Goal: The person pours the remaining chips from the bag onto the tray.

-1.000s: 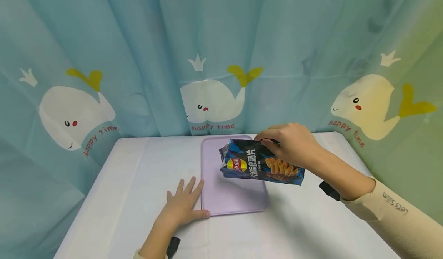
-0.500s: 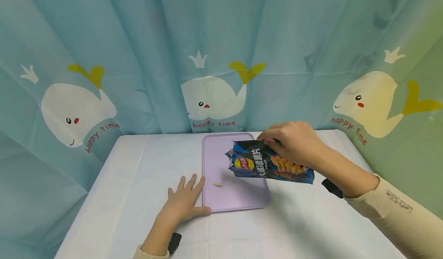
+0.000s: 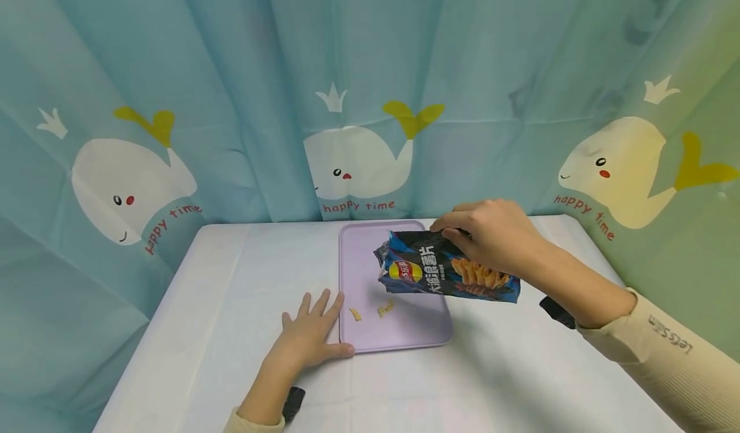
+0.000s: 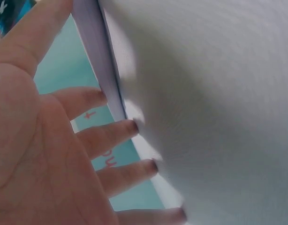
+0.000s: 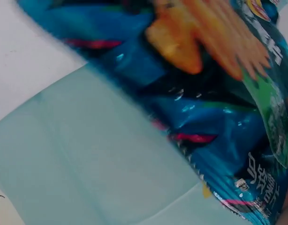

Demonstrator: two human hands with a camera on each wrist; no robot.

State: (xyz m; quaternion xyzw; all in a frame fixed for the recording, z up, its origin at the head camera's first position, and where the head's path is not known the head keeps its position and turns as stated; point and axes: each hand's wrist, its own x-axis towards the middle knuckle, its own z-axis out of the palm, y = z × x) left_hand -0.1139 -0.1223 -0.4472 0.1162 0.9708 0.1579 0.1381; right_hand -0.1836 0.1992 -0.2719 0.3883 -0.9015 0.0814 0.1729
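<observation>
My right hand point(image 3: 488, 237) pinches a blue and black bag of potato chips point(image 3: 451, 269) by its upper edge. The bag hangs sideways over the lilac tray point(image 3: 405, 333), its torn mouth toward the left. On the tray lie a few broken chip pieces point(image 3: 385, 308) and a small chip point(image 3: 355, 315). With fingers spread, my left hand point(image 3: 309, 336) touches the tray's left edge with its thumb and fingertips. In the left wrist view, the fingers point(image 4: 120, 136) extend straight along the tray's side. The right wrist view is mostly filled by the bag point(image 5: 191, 108).
A white-covered table point(image 3: 260, 279) bears the tray. Behind it hangs a blue-green curtain point(image 3: 248, 86) printed with whales and lettering. Black straps sit at both wrists.
Chip pieces have appeared on the tray, which was bare a second ago. The bag has shifted slightly to the right with my right hand. My left hand keeps its place at the tray.
</observation>
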